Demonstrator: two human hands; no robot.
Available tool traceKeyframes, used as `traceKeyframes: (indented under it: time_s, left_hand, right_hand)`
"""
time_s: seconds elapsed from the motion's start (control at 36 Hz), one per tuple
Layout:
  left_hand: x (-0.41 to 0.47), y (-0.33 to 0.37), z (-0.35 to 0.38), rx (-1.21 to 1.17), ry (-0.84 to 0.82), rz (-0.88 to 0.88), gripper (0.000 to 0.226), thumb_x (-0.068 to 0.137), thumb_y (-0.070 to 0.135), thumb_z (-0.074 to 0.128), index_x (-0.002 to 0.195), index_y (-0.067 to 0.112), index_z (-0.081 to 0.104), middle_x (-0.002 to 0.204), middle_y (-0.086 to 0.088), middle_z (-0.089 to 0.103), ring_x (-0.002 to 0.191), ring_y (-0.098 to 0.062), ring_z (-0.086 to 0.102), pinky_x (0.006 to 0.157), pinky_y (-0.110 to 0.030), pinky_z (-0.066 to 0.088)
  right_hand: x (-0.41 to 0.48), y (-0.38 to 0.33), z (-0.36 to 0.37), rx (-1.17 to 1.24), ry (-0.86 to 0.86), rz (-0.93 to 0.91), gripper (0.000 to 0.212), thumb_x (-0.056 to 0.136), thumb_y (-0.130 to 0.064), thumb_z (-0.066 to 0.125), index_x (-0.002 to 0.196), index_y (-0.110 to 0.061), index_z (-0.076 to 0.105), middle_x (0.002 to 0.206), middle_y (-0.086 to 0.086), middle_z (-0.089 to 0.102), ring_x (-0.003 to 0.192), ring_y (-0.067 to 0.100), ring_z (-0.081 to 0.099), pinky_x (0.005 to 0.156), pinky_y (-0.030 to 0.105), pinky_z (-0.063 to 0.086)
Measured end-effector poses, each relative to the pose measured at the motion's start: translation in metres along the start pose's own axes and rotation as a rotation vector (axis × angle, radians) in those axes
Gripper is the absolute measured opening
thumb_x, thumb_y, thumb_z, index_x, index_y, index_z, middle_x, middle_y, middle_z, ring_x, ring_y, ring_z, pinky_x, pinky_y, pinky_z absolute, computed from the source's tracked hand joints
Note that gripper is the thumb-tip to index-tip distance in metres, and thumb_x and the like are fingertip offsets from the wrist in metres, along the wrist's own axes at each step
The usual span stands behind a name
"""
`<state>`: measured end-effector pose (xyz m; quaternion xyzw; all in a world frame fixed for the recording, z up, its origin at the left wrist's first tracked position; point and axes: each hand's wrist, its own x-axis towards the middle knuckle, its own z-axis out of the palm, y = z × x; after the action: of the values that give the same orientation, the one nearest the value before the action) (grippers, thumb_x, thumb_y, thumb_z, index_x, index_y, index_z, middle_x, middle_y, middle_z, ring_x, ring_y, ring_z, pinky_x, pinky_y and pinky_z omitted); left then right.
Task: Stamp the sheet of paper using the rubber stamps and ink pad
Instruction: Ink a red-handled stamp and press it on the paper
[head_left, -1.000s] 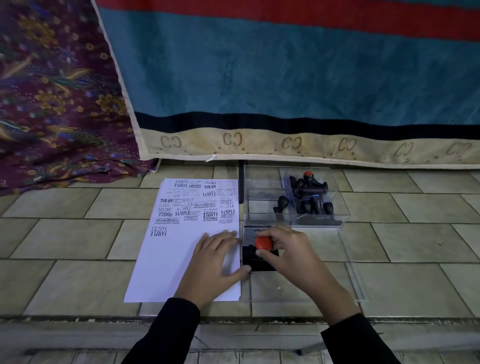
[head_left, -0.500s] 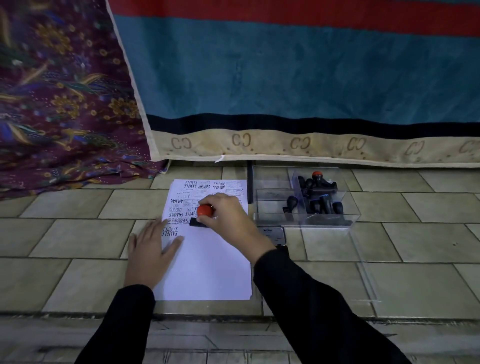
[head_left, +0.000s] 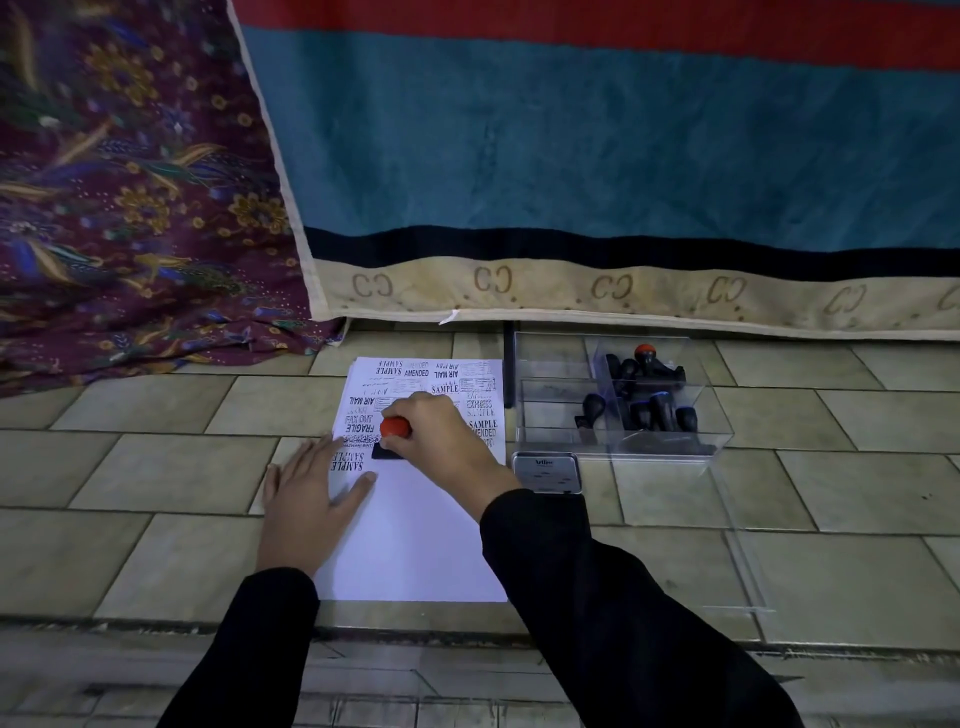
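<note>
Mid-frame, the right hand (head_left: 441, 436) grips a red-knobbed stamp (head_left: 395, 436) on paper (head_left: 415, 530) reading SAMPLE, FRAGILE, AIR MAIL; left hand (head_left: 306, 499) lies flat, fingers spread. Pad (head_left: 546, 472) lid: "Artline".

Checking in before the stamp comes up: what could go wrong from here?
1. The right hand presses the red-knobbed stamp close to the row of earlier prints; the new mark may overlap them.
2. The left hand pins only the left edge of the sheet of paper, so lifting the stamp could drag the sheet and smear.
3. The right sleeve lies close to the ink pad and may nudge it.
</note>
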<state>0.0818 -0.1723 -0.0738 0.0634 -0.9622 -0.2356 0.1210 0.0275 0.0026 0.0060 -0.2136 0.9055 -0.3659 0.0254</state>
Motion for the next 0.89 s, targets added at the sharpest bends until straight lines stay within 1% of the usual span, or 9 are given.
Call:
traceKeyframes:
  time_s: [0.17, 0.25, 0.33, 0.42, 0.47, 0.56, 0.64, 0.75, 0.89]
  left_hand:
    - [-0.001, 0.003, -0.004, -0.036, -0.002, -0.007, 0.061, 0.084, 0.057, 0.055, 0.134, 0.024, 0.05, 0.146, 0.003, 0.046, 0.139, -0.016, 0.033, 0.117, -0.045, 0.013]
    - [0.001, 0.004, -0.01, -0.132, -0.025, -0.049, 0.065, 0.08, 0.057, 0.052, 0.135, 0.023, 0.051, 0.144, 0.003, 0.047, 0.137, -0.015, 0.036, 0.118, -0.043, 0.013]
    - [0.003, 0.001, -0.017, -0.49, -0.107, -0.169, 0.057, 0.082, 0.049, 0.064, 0.134, 0.03, 0.049, 0.14, 0.006, 0.052, 0.132, -0.013, 0.044, 0.117, -0.046, 0.022]
    - [0.0, 0.002, -0.025, -0.753, -0.143, -0.278, 0.044, 0.084, 0.046, 0.067, 0.124, 0.045, 0.05, 0.132, 0.016, 0.055, 0.124, -0.011, 0.052, 0.107, -0.047, 0.04]
    - [-0.002, 0.007, -0.026, -0.692, -0.098, -0.202, 0.042, 0.086, 0.039, 0.068, 0.123, 0.045, 0.05, 0.124, 0.027, 0.055, 0.121, -0.007, 0.053, 0.103, -0.04, 0.043]
    - [-0.009, 0.027, -0.02, -0.524, -0.025, -0.011, 0.046, 0.084, 0.034, 0.07, 0.127, 0.033, 0.054, 0.13, 0.019, 0.052, 0.13, -0.009, 0.044, 0.11, -0.036, 0.036]
    - [-0.024, 0.061, -0.007, -0.403, -0.086, 0.206, 0.054, 0.078, 0.056, 0.063, 0.126, 0.031, 0.054, 0.135, 0.016, 0.05, 0.135, -0.003, 0.035, 0.114, -0.037, 0.027]
    - [-0.038, 0.099, 0.017, -0.223, -0.223, 0.416, 0.076, 0.074, 0.081, 0.045, 0.137, 0.038, 0.041, 0.145, 0.023, 0.035, 0.141, 0.004, 0.017, 0.12, -0.038, 0.008]
    - [-0.04, 0.118, 0.037, -0.165, -0.267, 0.448, 0.091, 0.068, 0.089, 0.039, 0.142, 0.038, 0.033, 0.153, 0.02, 0.027, 0.142, 0.004, 0.012, 0.119, -0.032, 0.0]
  right_hand:
    - [0.0, 0.003, -0.001, 0.006, 0.031, -0.002, 0.037, 0.083, -0.021, 0.068, 0.118, -0.009, 0.061, 0.113, 0.016, 0.061, 0.105, 0.03, 0.056, 0.09, 0.038, 0.048]
    - [-0.004, 0.005, -0.014, 0.087, 0.151, 0.028, 0.034, 0.082, -0.022, 0.069, 0.114, -0.012, 0.064, 0.112, 0.012, 0.064, 0.097, 0.026, 0.06, 0.089, 0.033, 0.049]
    - [-0.018, 0.009, -0.043, 0.183, 0.319, 0.05, 0.03, 0.08, -0.019, 0.07, 0.109, -0.012, 0.067, 0.107, 0.007, 0.067, 0.088, 0.019, 0.065, 0.085, 0.027, 0.052]
    - [-0.041, 0.016, -0.072, 0.269, 0.399, 0.067, 0.029, 0.079, -0.017, 0.072, 0.107, -0.015, 0.068, 0.091, -0.008, 0.065, 0.073, -0.003, 0.063, 0.074, 0.01, 0.052]
    - [-0.059, 0.023, -0.085, 0.297, 0.417, 0.09, 0.028, 0.077, -0.015, 0.074, 0.105, -0.015, 0.07, 0.087, -0.014, 0.062, 0.071, -0.008, 0.061, 0.072, 0.007, 0.051]
    - [-0.089, 0.034, -0.095, 0.276, 0.375, 0.103, 0.028, 0.076, -0.011, 0.074, 0.103, -0.016, 0.07, 0.096, -0.007, 0.066, 0.081, -0.003, 0.064, 0.078, 0.012, 0.053]
    - [-0.113, 0.047, -0.093, 0.203, 0.306, 0.116, 0.027, 0.076, -0.011, 0.074, 0.103, -0.016, 0.071, 0.098, -0.008, 0.066, 0.083, -0.004, 0.063, 0.077, 0.006, 0.049]
    - [-0.131, 0.056, -0.086, 0.118, 0.279, 0.094, 0.029, 0.075, -0.012, 0.076, 0.103, -0.018, 0.071, 0.093, -0.011, 0.064, 0.08, -0.003, 0.061, 0.076, 0.005, 0.048]
    - [-0.138, 0.059, -0.087, 0.061, 0.268, 0.06, 0.031, 0.075, -0.014, 0.076, 0.105, -0.018, 0.071, 0.091, -0.011, 0.062, 0.083, 0.004, 0.062, 0.078, 0.013, 0.052]
